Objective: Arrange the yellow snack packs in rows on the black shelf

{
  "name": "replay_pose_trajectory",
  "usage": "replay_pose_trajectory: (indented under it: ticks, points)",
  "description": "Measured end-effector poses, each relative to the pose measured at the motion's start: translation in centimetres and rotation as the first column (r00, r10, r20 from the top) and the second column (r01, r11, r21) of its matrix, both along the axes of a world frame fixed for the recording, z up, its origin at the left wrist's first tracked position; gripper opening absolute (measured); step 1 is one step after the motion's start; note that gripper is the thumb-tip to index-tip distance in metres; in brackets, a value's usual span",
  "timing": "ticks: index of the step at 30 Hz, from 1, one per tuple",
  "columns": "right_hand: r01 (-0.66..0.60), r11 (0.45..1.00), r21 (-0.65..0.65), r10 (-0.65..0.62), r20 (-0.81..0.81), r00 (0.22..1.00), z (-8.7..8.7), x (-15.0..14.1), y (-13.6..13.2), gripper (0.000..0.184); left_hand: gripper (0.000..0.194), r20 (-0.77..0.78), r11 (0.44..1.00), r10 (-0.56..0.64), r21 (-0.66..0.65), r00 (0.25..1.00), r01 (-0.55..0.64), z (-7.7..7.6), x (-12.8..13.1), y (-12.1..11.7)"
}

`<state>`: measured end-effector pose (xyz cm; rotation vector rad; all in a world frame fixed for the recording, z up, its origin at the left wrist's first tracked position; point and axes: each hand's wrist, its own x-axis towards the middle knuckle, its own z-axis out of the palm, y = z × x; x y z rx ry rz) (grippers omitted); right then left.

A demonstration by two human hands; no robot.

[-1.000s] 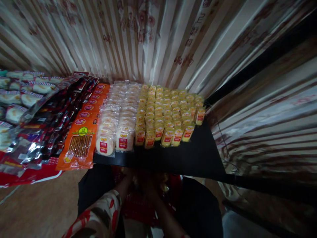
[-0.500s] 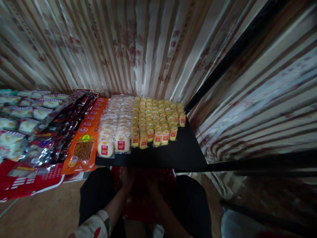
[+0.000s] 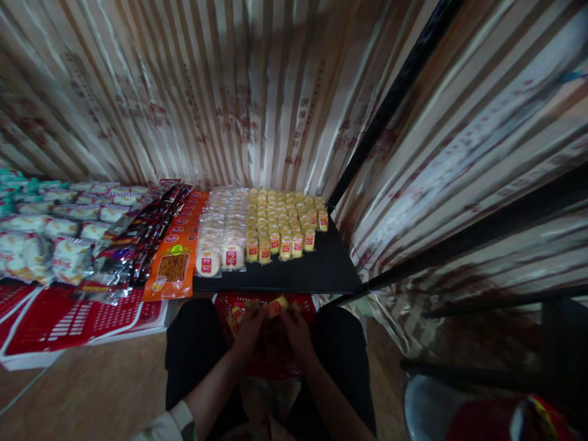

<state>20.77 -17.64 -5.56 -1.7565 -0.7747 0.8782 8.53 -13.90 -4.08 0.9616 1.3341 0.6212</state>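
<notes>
A red plastic basket (image 3: pixel 294 369) rests between my thighs, with several small yellow snack packets (image 3: pixel 236 314) inside at its left. My left hand (image 3: pixel 248 327) and my right hand (image 3: pixel 297 332) both reach into it from the near side. Between their fingertips is one yellow snack packet (image 3: pixel 276 306) with a red label, and the fingers of both close on its ends. Just beyond the basket, rows of the same yellow packets (image 3: pixel 285 245) stand on a black shelf (image 3: pixel 321 269). The basket's lower inside is too dark to make out.
Left of the yellow rows lie round white cracker packs (image 3: pixel 209 262), an orange snack bag (image 3: pixel 173 266), dark packets and white wrapped packs (image 3: pixel 72 260). Another red basket (image 3: pixel 87 315) stands below left. A black post (image 3: pixel 390 110) rises before the striped curtain (image 3: pixel 257 92).
My hands were deep and blurred in the dark basket; now they are higher, near its far rim, with a yellow packet between them. The view has shifted somewhat.
</notes>
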Motion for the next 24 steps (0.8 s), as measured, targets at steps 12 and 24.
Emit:
replay_pose_trajectory:
  ticks: [12, 24]
  points:
    - [-0.184, 0.972, 0.144, 0.076, 0.548, 0.833, 4.4, 2.7, -2.2, 0.043, 0.020, -0.227, 0.890, -0.148, 0.393, 0.963, 0.230, 5.4, 1.5, 0.8]
    - [-0.328, 0.931, 0.161, 0.118, 0.718, 0.686, 8.2, 9.2, 0.7, 0.038, 0.023, -0.339, 0.794, -0.212, 0.487, 0.917, 0.363, 10.4, 9.7, 5.4]
